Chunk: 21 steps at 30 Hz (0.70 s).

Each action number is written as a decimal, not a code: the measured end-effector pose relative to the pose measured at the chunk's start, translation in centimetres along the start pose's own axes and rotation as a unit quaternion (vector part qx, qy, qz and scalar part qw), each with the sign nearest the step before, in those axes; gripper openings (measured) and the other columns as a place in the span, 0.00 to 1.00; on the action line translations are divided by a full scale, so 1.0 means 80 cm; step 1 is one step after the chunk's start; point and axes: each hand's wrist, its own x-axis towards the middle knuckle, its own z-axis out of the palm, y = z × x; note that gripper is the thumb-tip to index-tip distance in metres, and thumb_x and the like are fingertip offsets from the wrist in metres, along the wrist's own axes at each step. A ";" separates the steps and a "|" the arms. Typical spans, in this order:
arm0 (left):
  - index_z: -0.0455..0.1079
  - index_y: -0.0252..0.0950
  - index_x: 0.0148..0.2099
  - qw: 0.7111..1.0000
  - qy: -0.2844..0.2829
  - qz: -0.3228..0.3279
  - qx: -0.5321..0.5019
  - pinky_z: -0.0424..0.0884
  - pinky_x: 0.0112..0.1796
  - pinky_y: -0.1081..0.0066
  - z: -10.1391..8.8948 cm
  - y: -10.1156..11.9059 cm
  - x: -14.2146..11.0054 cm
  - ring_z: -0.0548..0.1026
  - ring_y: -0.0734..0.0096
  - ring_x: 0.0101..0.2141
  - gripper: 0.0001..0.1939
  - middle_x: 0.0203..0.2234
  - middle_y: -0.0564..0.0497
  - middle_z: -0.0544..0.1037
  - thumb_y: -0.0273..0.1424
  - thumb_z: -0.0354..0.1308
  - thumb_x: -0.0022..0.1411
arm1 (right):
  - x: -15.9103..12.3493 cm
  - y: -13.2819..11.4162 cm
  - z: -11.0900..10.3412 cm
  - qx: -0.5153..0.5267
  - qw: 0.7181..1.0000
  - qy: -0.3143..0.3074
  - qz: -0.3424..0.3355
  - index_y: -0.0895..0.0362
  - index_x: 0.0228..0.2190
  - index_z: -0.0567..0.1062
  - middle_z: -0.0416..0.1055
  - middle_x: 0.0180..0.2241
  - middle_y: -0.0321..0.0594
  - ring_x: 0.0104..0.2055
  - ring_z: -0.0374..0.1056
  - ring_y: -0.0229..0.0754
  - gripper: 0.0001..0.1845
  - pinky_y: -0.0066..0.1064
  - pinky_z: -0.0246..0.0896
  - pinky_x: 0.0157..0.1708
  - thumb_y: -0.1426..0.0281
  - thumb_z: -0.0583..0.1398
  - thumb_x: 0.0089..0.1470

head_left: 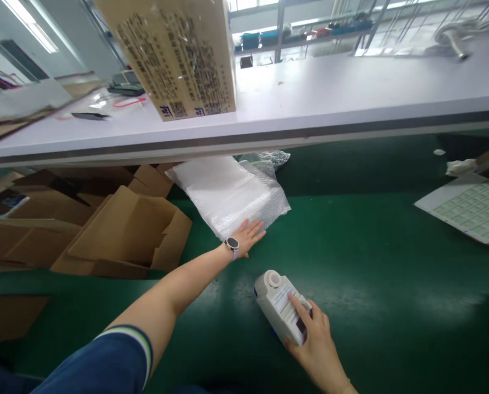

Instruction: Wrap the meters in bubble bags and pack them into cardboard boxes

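My left hand point(248, 237), with a watch point(232, 244) on its wrist, reaches forward with the fingers stretched out. Its fingertips are at the near edge of a white bubble wrap sheet point(232, 191); whether they touch it I cannot tell. Lower right, my right hand point(316, 342) is wrapped around a white handheld device point(275, 301). This device has a round knob at its far end, a printed label on top and blue along its lower side. My index finger lies across the label, and the palm hides the device's near end.
Open cardboard boxes point(125, 230) stand on the green floor point(351, 235) at left. Above runs a white tabletop point(330, 87) with a printed carton point(182, 60). A sheet of green labels point(474, 205) lies at right, and crumpled clear plastic point(269, 158) is behind the bubble wrap.
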 end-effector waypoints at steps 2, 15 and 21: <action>0.42 0.36 0.67 0.998 -0.019 -0.047 -0.037 0.37 0.62 0.59 0.028 0.002 -0.008 0.39 0.56 0.65 0.56 0.66 0.40 0.40 0.42 0.70 0.42 | -0.011 0.010 0.006 0.001 0.999 0.026 0.023 0.39 0.57 0.59 0.55 0.52 0.42 0.50 0.58 0.55 0.42 0.49 0.60 0.48 0.70 0.60 0.38; 0.58 0.28 0.57 0.948 -0.061 -0.272 -0.155 0.68 0.44 0.58 0.080 0.019 -0.006 0.74 0.53 0.44 0.22 0.41 0.35 0.75 0.36 0.44 0.66 | -0.061 0.047 -0.004 0.145 0.955 0.028 0.256 0.47 0.57 0.60 0.59 0.50 0.47 0.51 0.60 0.63 0.43 0.54 0.58 0.47 0.55 0.61 0.38; 0.71 0.32 0.40 0.949 -0.146 -0.174 -0.218 0.69 0.43 0.57 0.073 0.077 -0.084 0.75 0.51 0.40 0.11 0.36 0.37 0.77 0.30 0.50 0.60 | -0.059 0.034 -0.010 0.364 0.863 0.039 0.349 0.54 0.58 0.58 0.68 0.47 0.46 0.46 0.67 0.58 0.52 0.47 0.61 0.47 0.53 0.66 0.31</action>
